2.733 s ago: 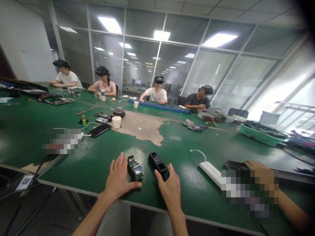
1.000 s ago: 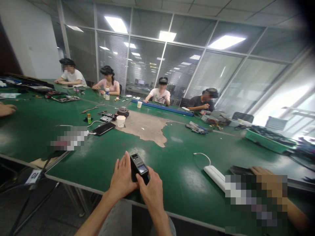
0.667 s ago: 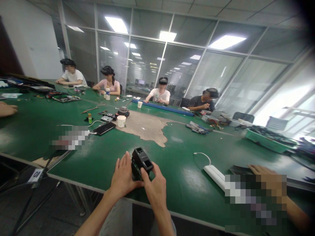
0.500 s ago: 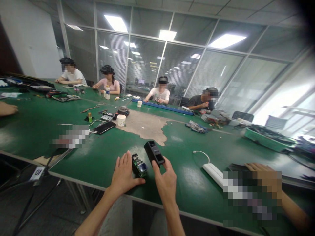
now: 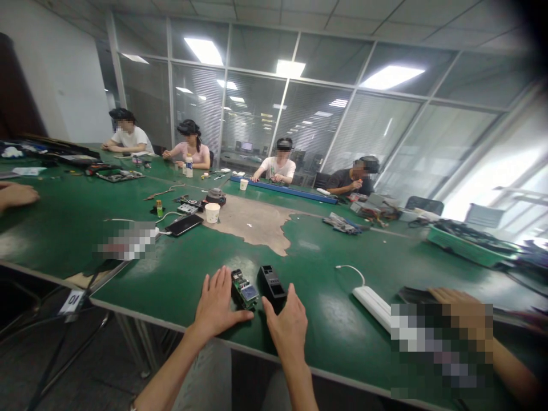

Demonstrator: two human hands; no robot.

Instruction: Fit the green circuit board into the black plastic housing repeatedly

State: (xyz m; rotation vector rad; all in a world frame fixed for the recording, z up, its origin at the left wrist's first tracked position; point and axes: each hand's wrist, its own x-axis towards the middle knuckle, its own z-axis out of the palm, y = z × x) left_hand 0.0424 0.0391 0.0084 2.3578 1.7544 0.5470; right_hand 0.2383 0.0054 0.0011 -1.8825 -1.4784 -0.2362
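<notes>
The green circuit board with a small screen [image 5: 245,290] lies face up on the green table [image 5: 329,342]. Just left of it my left hand [image 5: 217,302] rests with its fingers apart, the thumb along the board's near end. To the board's right is a long black casing [image 5: 272,282] with several cut-outs, lying on the table. My right hand [image 5: 287,319] has thumb and fingers on both sides of the casing's near end, which they partly hide. Board and casing are apart.
A white power strip [image 5: 370,305] lies to the right, near another person's hand [image 5: 458,299]. Ahead on the left are a phone [image 5: 184,225] and a paper cup [image 5: 212,213]. A green bin [image 5: 466,245] stands far right. Several people sit across the table.
The black casing has come down onto the table, a little right of its earlier place. My right thumb has moved from its top face to its side. My left hand has barely moved.
</notes>
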